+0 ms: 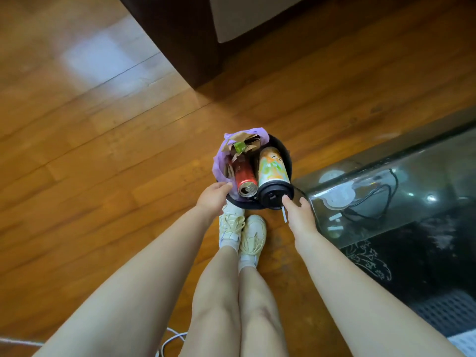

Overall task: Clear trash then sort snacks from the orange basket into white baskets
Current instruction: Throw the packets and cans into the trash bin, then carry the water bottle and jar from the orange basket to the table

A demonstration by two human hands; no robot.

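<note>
A small black trash bin with a purple liner stands on the wooden floor just ahead of my feet. Inside it lie a red drink can, a tall orange-and-green cup with a black lid and crumpled brown paper. My left hand rests at the bin's near left rim beside the can, fingers loosely spread. My right hand is open, its fingertips touching the cup's lid. A white straw pokes out beside that hand. No baskets are in view.
A glass-topped table with cables beneath it stands close on the right, over a dark patterned rug. Dark furniture rises at the top. My pale shoes stand right behind the bin. A white cable lies on the floor at the bottom.
</note>
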